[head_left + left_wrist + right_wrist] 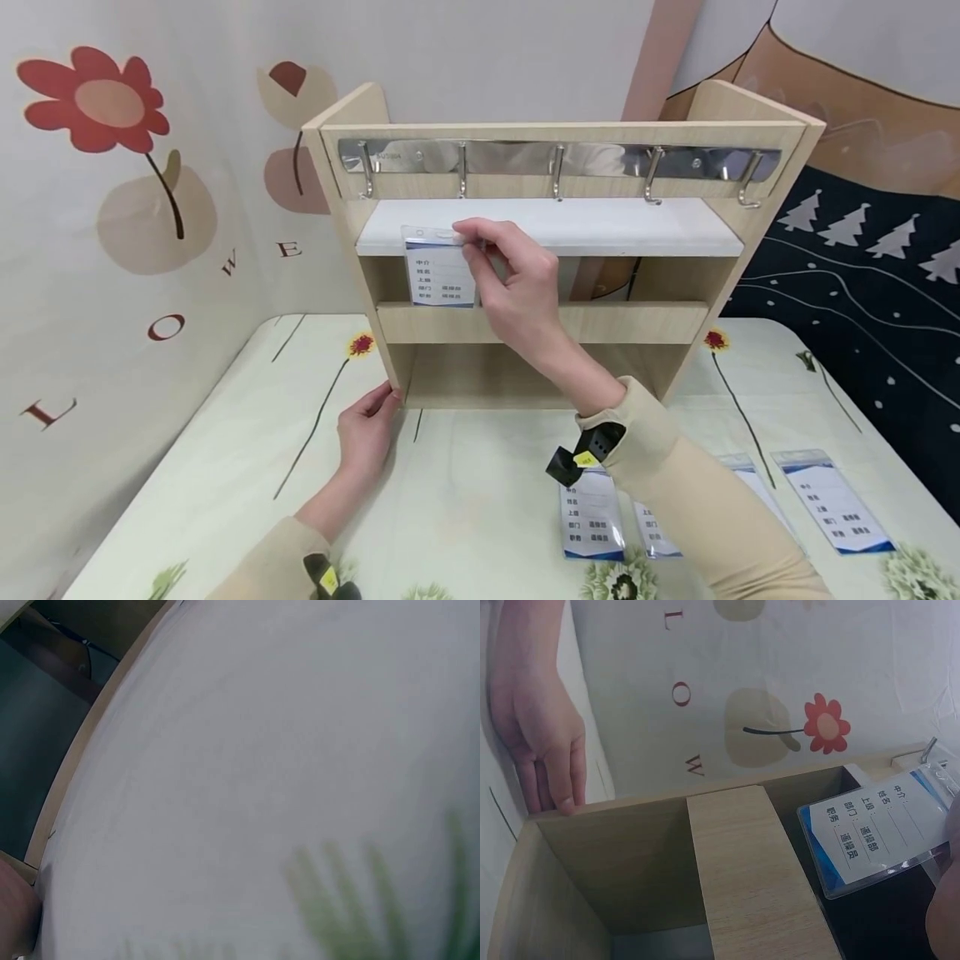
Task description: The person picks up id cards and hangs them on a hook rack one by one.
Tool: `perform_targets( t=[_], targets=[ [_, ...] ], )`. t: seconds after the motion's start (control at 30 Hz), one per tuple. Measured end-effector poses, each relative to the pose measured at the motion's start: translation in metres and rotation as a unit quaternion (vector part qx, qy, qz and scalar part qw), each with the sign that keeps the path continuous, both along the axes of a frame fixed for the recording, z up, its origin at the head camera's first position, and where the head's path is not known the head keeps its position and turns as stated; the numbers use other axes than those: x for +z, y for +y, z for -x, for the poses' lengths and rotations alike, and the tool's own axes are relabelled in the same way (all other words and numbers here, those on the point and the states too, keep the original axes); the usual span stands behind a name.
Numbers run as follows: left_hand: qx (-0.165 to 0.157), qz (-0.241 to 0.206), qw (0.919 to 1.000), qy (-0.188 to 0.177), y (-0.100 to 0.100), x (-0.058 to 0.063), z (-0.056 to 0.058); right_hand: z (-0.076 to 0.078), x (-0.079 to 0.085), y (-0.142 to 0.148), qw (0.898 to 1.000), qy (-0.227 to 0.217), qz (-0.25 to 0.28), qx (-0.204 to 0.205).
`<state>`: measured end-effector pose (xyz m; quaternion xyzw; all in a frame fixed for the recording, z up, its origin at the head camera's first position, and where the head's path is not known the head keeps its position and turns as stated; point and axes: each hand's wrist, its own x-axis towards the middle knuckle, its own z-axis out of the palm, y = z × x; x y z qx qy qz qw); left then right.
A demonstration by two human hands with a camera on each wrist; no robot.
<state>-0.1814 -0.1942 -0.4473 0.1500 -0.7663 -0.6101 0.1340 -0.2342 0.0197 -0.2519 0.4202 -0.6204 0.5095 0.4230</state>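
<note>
In the head view, my right hand [517, 283] pinches a clear badge holder [442, 271] by its upper right part, in front of the wooden shelf rack [540, 323]. The badge holder hangs upright below a metal strip with several hooks [462, 171] and is apart from them. Its printed white card with blue trim also shows in the right wrist view, where the badge holder [877, 829] sits beside the rack's opening. My left hand [367, 429] touches the rack's lower left corner, its fingers fairly straight; the right wrist view shows this left hand [540, 735] at the panel's edge.
Several more badge holders lie on the table at the right, among them one near my right wrist [592, 525] and one farther right [836, 500]. My right sleeve [697, 475] partly covers others. A patterned curtain [187, 183] stands behind the flowered tablecloth [465, 500].
</note>
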Motion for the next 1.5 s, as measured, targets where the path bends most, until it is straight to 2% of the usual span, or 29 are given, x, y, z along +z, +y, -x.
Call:
perform_targets(
  t=[0.37,0.83,1.5],
  targets=[
    [0.004,-0.003,1.0,0.004,0.001,0.0,0.001,0.004,0.011,-0.007,1.0,0.016,-0.009,-0.002],
    [0.009,-0.01,0.9999,-0.001,0.0,0.001,0.0,0.003,0.022,-0.027,0.998,0.05,-0.017,0.033],
    [0.016,-0.007,0.9998,0.003,0.001,-0.002,0.001,0.003,0.028,-0.049,0.997,0.041,-0.046,0.049]
  ],
)
